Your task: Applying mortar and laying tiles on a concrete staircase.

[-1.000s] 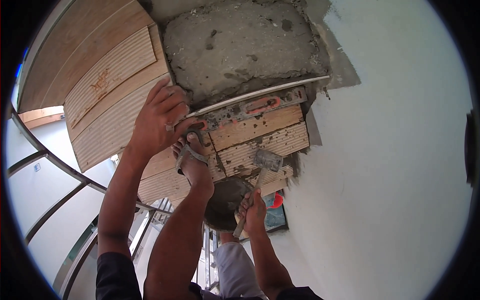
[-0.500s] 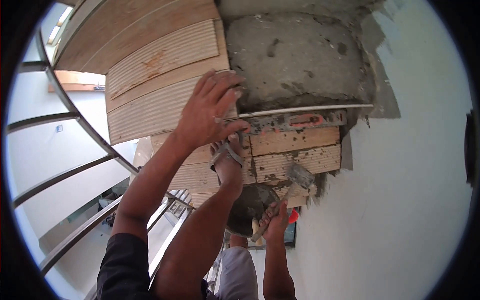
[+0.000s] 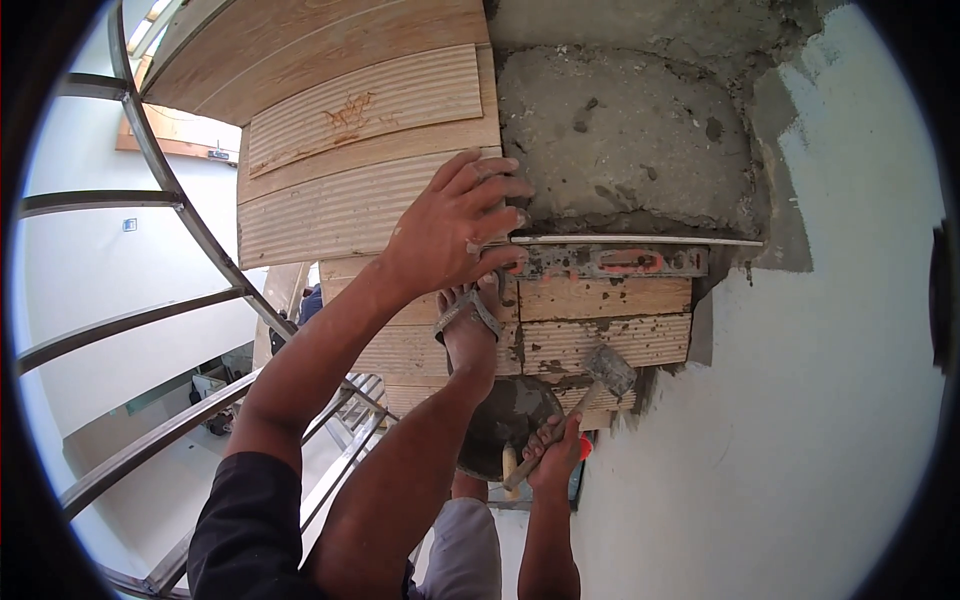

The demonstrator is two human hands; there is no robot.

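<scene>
My left hand [image 3: 455,225] spreads its fingers over the right end of a ribbed wood-look step tile [image 3: 340,205], fingertips reaching past it toward bare concrete. Its thumb lies at the left end of a mortar-stained spirit level [image 3: 610,262]. The level lies along the back of the lower tiled step, just in front of a thin pale tile edge [image 3: 640,240]. Lower down, my right hand [image 3: 553,455] is closed round the handle of a mallet [image 3: 608,372]. The mallet's head is over the mortar-spotted tiles [image 3: 600,340].
A dark bucket [image 3: 510,415] with a wooden-handled tool [image 3: 509,465] stands below the tiles. My sandalled foot [image 3: 468,325] rests on the lower step. Metal railing [image 3: 160,200] curves along the left; a pale wall [image 3: 800,400] bounds the right. Rough concrete [image 3: 630,130] lies beyond.
The view has shifted, so the scene sits slightly lower and farther right. My left fingers are a little more spread. The mallet stays in my right hand, about where it was.
</scene>
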